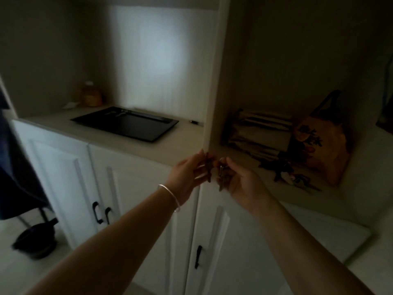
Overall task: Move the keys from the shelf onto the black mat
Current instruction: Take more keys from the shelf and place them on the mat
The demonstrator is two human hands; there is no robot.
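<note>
Both hands meet in front of the white divider panel, above the cabinet's front edge. My left hand pinches a dark key that hangs down from its fingers. My right hand holds a bunch of keys on a ring. The black mat lies flat on the counter to the left, with a few small items near its far edge. More dark keys and key fobs lie on the shelf in the right compartment.
A patterned tote bag and a striped folded bundle fill the right shelf. A jar stands at the back left of the counter. A small dark object lies right of the mat. Cabinet doors with black handles sit below.
</note>
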